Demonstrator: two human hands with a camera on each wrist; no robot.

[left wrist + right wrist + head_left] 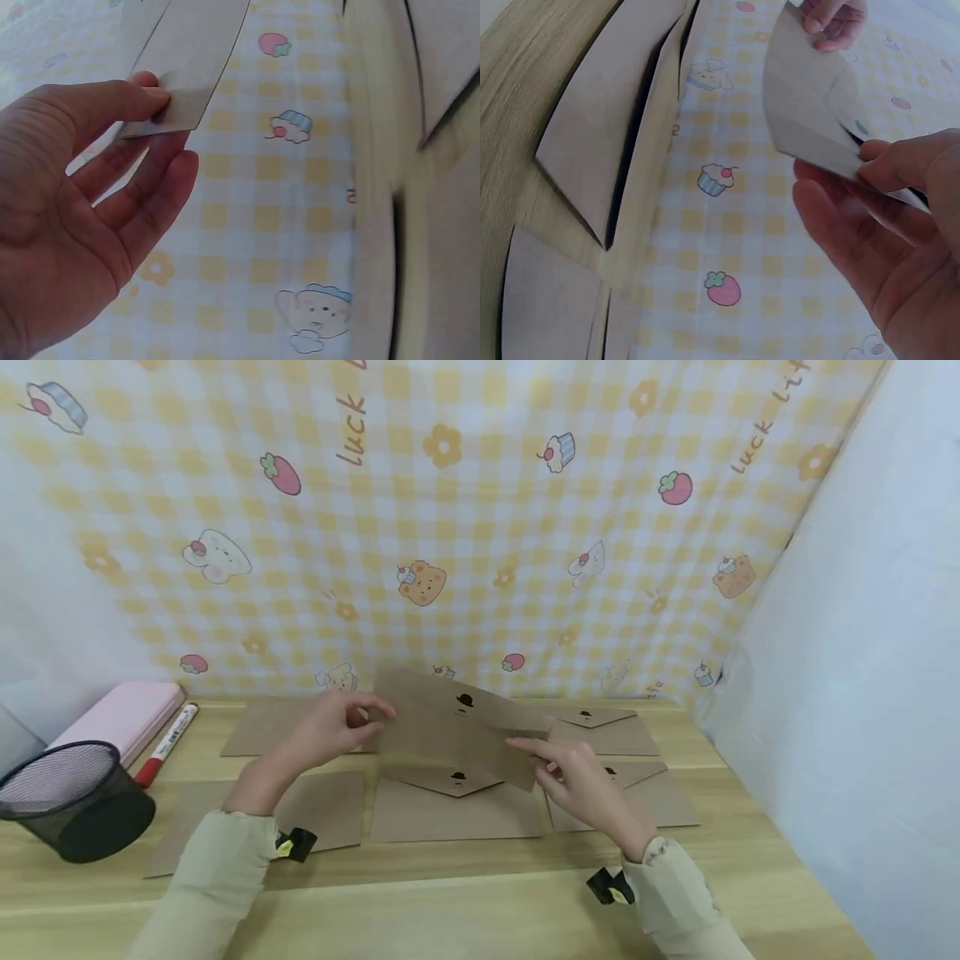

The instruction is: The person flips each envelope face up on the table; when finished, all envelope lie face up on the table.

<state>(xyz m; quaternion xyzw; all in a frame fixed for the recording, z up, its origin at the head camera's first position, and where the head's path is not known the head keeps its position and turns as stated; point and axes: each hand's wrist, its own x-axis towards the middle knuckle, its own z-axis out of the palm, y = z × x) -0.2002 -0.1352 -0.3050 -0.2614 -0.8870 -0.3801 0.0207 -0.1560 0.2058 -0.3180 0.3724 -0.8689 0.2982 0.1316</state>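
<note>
I have the brown envelope [442,731] up off the table [480,910], in the middle of my head view, its long axis running left to right and sloping down toward the right. It lies between the hands: rightward from the left hand [330,731], leftward from the right hand [581,781]. The left pinches one short end, thumb against fingers, as the left wrist feed confirms; the right pinches near the opposite end and sits lower in my view. Neither hand is nearer, so I judge that any turn of the envelope depends on both ends together. Whether its flap is fully open I can't tell.

Below, the front middle envelope [457,818] lies flat, its top edge partly hidden by the held one. Farther out, I see a front right envelope [645,802], a front left envelope [326,810] and, far left, a mesh pen holder [67,810].
</note>
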